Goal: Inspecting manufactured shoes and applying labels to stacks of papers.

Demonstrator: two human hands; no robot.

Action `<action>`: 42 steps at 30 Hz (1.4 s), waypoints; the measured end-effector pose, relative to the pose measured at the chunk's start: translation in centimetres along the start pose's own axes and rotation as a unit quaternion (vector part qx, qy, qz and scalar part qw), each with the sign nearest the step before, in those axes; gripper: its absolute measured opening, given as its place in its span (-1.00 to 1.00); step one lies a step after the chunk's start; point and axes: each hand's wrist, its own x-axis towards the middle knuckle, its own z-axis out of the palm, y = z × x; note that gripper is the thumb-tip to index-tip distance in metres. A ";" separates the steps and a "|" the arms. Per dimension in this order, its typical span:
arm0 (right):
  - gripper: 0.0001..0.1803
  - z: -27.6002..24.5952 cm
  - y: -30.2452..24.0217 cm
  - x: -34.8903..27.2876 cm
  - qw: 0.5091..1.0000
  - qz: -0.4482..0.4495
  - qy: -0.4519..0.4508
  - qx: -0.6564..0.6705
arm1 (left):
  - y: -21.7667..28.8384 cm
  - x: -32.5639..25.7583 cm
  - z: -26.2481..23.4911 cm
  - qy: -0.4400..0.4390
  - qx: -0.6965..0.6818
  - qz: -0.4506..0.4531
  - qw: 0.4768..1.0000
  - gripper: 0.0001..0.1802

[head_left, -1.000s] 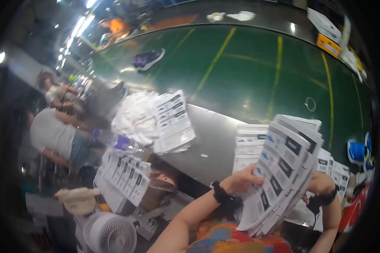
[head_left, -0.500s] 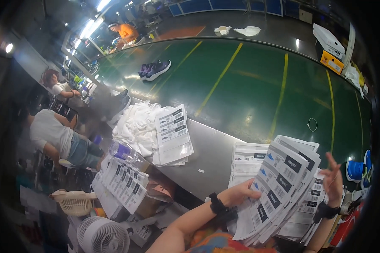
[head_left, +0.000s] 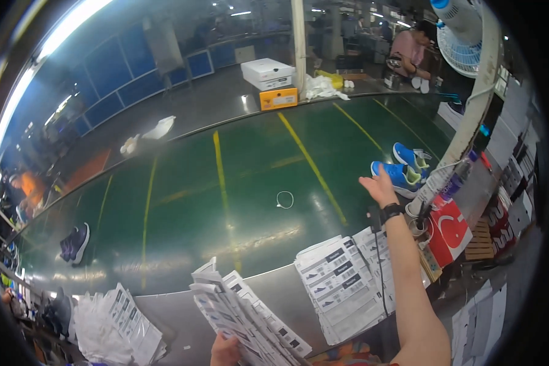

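My left hand (head_left: 226, 351) grips a thick bundle of printed label sheets (head_left: 226, 305) at the lower middle, its edges fanned apart. My right hand (head_left: 382, 186) is stretched over the green belt (head_left: 256, 165), fingers apart and holding nothing. Just beyond its fingertips stands a pair of blue sneakers (head_left: 402, 175) with pale green lining. The hand overlaps the nearer shoe's toe in view, and I cannot tell whether it touches. Below my right forearm, more label sheets (head_left: 332, 287) lie on the metal ledge, with a dark cord across them.
Dark purple shoes (head_left: 75, 244) sit on the belt at far left. White cloths (head_left: 100, 326) and more sheets (head_left: 137, 323) lie on the ledge. A pale post (head_left: 470, 122) rises at right near a red box (head_left: 448, 229). Shoe boxes (head_left: 267, 73) stand beyond the belt.
The view has swung to the right. My right hand has moved from beside the sheets out to the blue sneakers. My left hand keeps hold of the bundle, now lower in view.
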 end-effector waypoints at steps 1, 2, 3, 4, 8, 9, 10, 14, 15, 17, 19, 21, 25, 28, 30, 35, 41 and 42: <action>0.11 4.5 3.4 -3.8 0.981 -0.025 -0.083 -0.171 | 1.0 -1.0 0.0 0.007 0.022 0.027 0.999 -0.30; 0.03 6.6 3.4 -7.1 0.953 -0.029 -0.164 -0.253 | 1.3 -0.9 0.3 -0.004 0.038 0.032 0.999 -0.30; -0.06 7.0 2.9 -9.2 0.933 -0.007 -0.244 -0.265 | 1.6 -0.5 1.4 -0.015 0.037 0.021 0.999 -0.30; -0.13 8.8 4.0 -13.2 0.898 0.024 -0.322 -0.298 | 2.2 -0.4 3.0 -0.006 0.065 0.060 0.996 -0.30; 0.32 12.5 8.6 -27.7 0.719 0.118 -0.591 -0.348 | 4.8 -1.3 8.0 0.061 0.176 0.217 0.958 -0.33; 0.59 13.0 9.6 -30.7 0.689 0.135 -0.608 -0.372 | 5.4 -2.0 9.3 0.096 0.195 0.232 0.948 -0.33; 0.70 13.7 9.8 -33.0 0.616 0.065 -0.662 -0.423 | 5.8 -2.1 10.5 0.102 0.195 0.231 0.948 -0.33; 0.53 13.3 13.5 -36.7 0.624 0.041 -0.657 -0.421 | 5.6 -2.5 10.7 0.081 0.367 0.300 0.877 -0.31; 0.36 12.3 15.4 -35.8 0.637 -0.024 -0.628 -0.447 | 5.3 -2.4 10.0 0.102 0.447 0.276 0.845 -0.32; -0.16 10.9 18.2 -34.3 0.706 0.005 -0.573 -0.417 | 5.0 -1.0 8.2 0.073 0.529 0.255 0.806 -0.35; -0.34 10.3 19.4 -33.3 0.724 0.033 -0.538 -0.431 | 5.2 -0.6 8.3 0.045 0.606 0.225 0.762 -0.39; -0.31 9.8 20.2 -32.7 0.720 0.010 -0.543 -0.431 | 5.0 -0.4 9.5 0.043 0.396 0.271 0.876 -0.32; -0.19 11.5 19.8 -33.1 0.729 -0.020 -0.563 -0.389 | 5.6 -0.9 9.6 0.055 0.372 0.296 0.878 -0.23; -0.06 10.3 20.7 -33.5 0.684 0.002 -0.561 -0.466 | 4.1 -0.3 9.2 0.099 0.423 0.377 0.818 -0.28; -0.26 10.2 20.9 -34.2 0.668 -0.047 -0.555 -0.494 | 3.2 -0.1 9.5 0.138 0.444 0.414 0.782 -0.30; -0.45 12.3 19.5 -36.0 0.719 0.009 -0.537 -0.442 | 2.2 -0.1 12.0 0.198 0.417 0.461 0.758 -0.37; -0.60 15.7 15.5 -37.6 0.684 -0.125 -0.570 -0.438 | 9.5 -2.7 14.3 0.120 0.572 0.612 0.533 0.03; -0.62 16.6 14.4 -38.2 0.644 -0.185 -0.581 -0.462 | 11.3 -3.1 15.9 0.103 0.499 0.694 0.508 0.05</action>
